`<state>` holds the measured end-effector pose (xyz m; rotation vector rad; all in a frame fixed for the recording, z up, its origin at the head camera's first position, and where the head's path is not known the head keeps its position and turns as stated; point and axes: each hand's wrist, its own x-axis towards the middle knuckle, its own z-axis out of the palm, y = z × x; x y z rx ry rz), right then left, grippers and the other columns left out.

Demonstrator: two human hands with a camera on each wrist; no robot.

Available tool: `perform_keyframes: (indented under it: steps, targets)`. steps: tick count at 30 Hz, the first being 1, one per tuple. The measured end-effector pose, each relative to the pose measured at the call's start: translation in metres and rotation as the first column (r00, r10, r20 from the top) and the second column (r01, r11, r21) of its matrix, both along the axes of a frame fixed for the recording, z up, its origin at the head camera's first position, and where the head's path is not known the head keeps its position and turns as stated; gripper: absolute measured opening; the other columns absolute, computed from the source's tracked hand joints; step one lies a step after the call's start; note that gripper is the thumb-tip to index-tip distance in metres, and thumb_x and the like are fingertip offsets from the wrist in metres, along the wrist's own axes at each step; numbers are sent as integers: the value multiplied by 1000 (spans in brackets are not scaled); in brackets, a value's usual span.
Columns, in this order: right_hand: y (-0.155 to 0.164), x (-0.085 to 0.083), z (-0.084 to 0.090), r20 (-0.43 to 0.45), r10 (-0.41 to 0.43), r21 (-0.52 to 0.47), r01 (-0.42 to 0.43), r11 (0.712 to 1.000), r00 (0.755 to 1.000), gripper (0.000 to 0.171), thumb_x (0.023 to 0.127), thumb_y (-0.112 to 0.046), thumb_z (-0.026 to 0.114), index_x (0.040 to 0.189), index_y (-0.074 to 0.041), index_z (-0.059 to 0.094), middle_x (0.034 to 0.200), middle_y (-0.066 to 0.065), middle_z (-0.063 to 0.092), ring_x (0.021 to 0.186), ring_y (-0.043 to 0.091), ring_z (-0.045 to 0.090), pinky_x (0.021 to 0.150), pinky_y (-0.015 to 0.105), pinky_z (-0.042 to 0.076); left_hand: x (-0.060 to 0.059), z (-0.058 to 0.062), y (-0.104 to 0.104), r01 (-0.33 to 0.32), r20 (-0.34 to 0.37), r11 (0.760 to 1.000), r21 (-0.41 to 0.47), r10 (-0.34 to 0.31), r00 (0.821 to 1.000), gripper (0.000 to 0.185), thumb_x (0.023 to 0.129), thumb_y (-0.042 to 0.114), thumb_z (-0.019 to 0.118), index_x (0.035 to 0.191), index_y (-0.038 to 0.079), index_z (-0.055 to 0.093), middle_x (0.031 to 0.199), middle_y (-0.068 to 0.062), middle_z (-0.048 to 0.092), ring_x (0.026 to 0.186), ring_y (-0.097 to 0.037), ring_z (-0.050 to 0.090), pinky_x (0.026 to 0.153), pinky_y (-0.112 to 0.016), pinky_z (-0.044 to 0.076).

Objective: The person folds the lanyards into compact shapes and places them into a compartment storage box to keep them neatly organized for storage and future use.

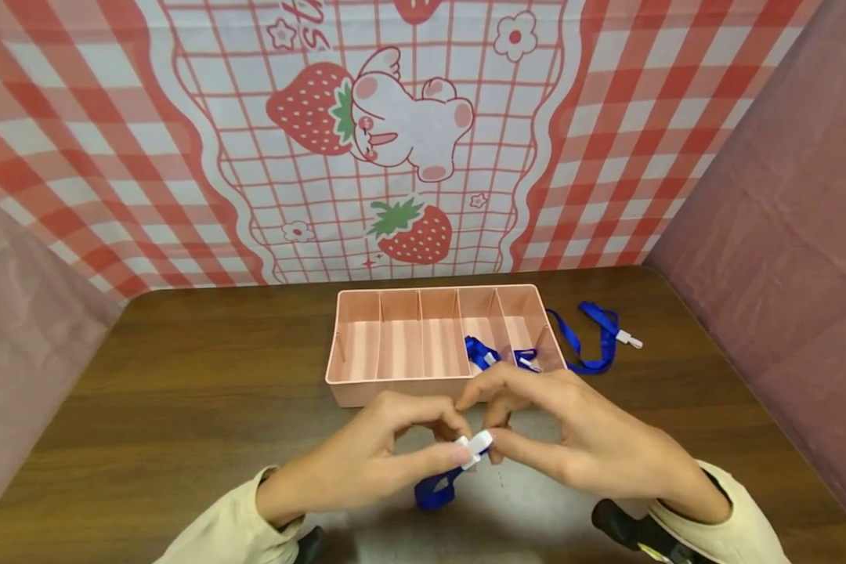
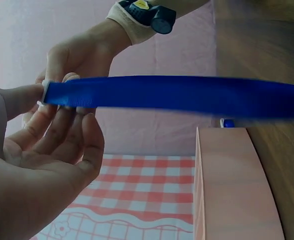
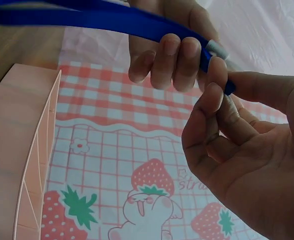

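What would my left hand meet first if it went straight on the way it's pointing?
Probably your right hand, just ahead at the white clip of the blue strap; the exact gap in depth is unclear.

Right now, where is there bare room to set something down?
Bare: the table between the pink box and the left curtain, and the box's three left compartments. Crowded: its two right compartments, with blue straps in both; just right of it, where a loose lanyard lies; and in front, where the left hand and right hand pinch a held lanyard.
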<state>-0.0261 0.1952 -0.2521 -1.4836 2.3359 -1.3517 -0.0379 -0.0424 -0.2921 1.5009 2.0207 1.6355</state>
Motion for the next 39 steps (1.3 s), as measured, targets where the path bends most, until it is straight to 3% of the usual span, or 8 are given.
perform_keyframes:
  steps: [9, 15, 18, 23, 28, 32, 35, 39]
  targets:
    - [0, 0, -3, -9, -46, 27, 46, 999, 999, 37, 99, 6, 52, 129, -15, 54, 115, -6, 65, 95, 8, 65, 78, 27, 55, 2, -4, 4, -112, -68, 993, 25, 113, 991, 8, 99, 13, 62, 94, 12, 68, 84, 5, 67, 80, -1, 60, 74, -23, 55]
    - [-8, 2, -8, -89, -109, 33, 112, 993, 990, 41, 96, -5, 65, 132, -17, 53, 108, -9, 65, 87, 2, 64, 72, 23, 53, 5, -7, 7, -187, -146, 982, 16, 187, 971, 7, 99, 12, 62, 93, 12, 66, 83, 6, 66, 78, 2, 59, 71, -18, 53]
    - [-9, 2, -10, -99, -126, 19, 129, 991, 987, 44, 94, -4, 67, 134, -14, 52, 108, -9, 66, 85, 1, 65, 73, 22, 54, 7, -9, 9, -202, -142, 979, 5, 201, 969, 3, 98, 11, 62, 101, 10, 62, 90, 4, 66, 79, 1, 60, 71, -18, 53]
    - [-6, 0, -10, -108, -159, -4, 160, 987, 981, 45, 92, 0, 68, 133, -10, 52, 103, -8, 67, 84, 2, 65, 73, 23, 54, 8, -12, 10, -214, -114, 976, -48, 208, 972, 28, 93, 16, 71, 117, 11, 58, 86, 8, 64, 74, 2, 56, 67, -16, 50]
    - [-2, 0, -7, -137, -196, 7, 199, 980, 971, 40, 92, -3, 69, 128, -15, 58, 98, -12, 67, 82, 0, 64, 72, 21, 53, 8, -14, 12, -237, -175, 965, -110, 216, 961, 7, 92, 17, 72, 93, 15, 66, 74, 12, 55, 66, 2, 48, 57, -14, 42]
    - [4, 0, -1, -149, -206, 13, 210, 978, 967, 39, 91, -1, 70, 124, -20, 63, 103, -14, 67, 84, 1, 63, 70, 20, 52, 5, -12, 10, -177, -6, 979, -106, 177, 984, 13, 95, 18, 69, 82, 16, 64, 66, 12, 57, 63, 1, 52, 57, -20, 44]
    - [6, 0, 1, -147, -189, 17, 193, 981, 971, 38, 90, 2, 70, 122, -18, 64, 110, -11, 68, 87, 3, 63, 71, 21, 52, 4, -10, 8, -109, 197, 990, -85, 124, 972, 12, 99, 20, 63, 89, 14, 68, 64, 9, 57, 57, -1, 53, 52, -21, 47]
    - [6, 0, 0, -172, -179, 33, 187, 982, 969, 34, 89, 0, 71, 120, -16, 67, 111, -10, 68, 87, 1, 62, 89, 21, 50, 4, -10, 9, -124, 112, 991, -55, 130, 985, 16, 102, 18, 58, 93, 14, 70, 70, 8, 58, 56, 3, 48, 50, -20, 47]
